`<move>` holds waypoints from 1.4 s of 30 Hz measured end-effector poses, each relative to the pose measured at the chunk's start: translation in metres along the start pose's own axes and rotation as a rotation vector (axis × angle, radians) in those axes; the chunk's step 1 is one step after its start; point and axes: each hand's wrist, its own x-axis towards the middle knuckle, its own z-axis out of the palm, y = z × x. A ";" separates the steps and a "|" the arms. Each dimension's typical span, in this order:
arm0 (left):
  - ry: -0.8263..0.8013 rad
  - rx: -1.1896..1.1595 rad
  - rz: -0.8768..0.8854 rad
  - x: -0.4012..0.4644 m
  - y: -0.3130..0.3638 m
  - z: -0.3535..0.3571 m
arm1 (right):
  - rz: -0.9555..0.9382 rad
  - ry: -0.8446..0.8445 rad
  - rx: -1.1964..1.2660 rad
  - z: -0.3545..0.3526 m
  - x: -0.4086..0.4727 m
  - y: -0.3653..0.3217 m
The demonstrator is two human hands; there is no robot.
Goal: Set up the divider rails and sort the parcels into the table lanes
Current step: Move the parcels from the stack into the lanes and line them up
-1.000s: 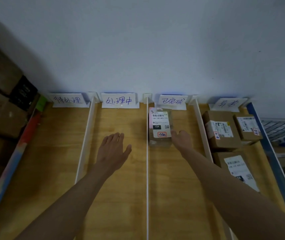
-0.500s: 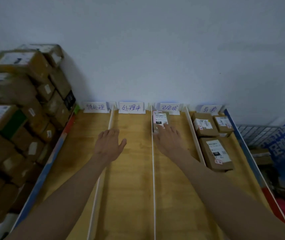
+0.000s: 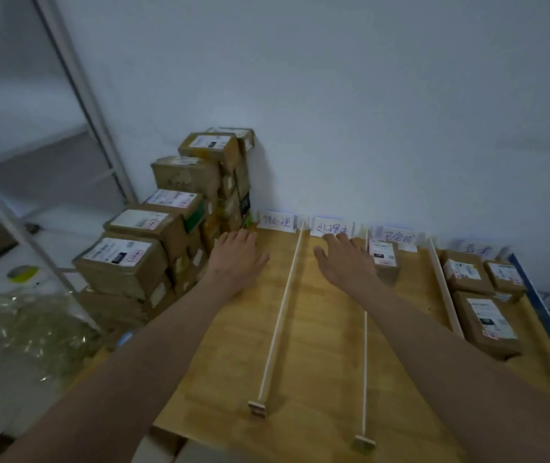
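Three white divider rails (image 3: 282, 305) split the wooden table (image 3: 320, 362) into lanes, each headed by a handwritten sign (image 3: 277, 222). One parcel (image 3: 382, 253) lies at the far end of the third lane. Three brown parcels (image 3: 482, 324) lie in the rightmost lane. My left hand (image 3: 237, 255) hovers open over the first lane, near the stacked cardboard parcels (image 3: 153, 235) left of the table. My right hand (image 3: 343, 259) is open over the second lane, beside the third-lane parcel, holding nothing.
A tall pile of boxes leans against the wall at the table's left edge. A metal rack frame (image 3: 76, 105) and crumpled plastic wrap (image 3: 30, 322) are further left. A blue border (image 3: 547, 322) runs along the table's right side.
The view has swung left, bringing the box pile into sight. My right hand left the third-lane parcel and moved into the second lane. My left hand moved into the first lane.
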 end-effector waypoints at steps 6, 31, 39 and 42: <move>0.068 -0.010 -0.090 -0.013 -0.075 -0.029 | -0.096 0.015 0.030 -0.003 0.010 -0.072; -0.170 -0.253 -0.273 -0.011 -0.388 0.038 | 0.114 -0.309 0.411 0.138 0.054 -0.359; -0.206 -0.534 -0.273 -0.016 -0.385 0.053 | 0.231 -0.290 0.614 0.146 0.048 -0.376; -0.167 -0.599 -0.285 -0.024 -0.378 0.048 | 0.241 -0.300 0.678 0.145 0.045 -0.371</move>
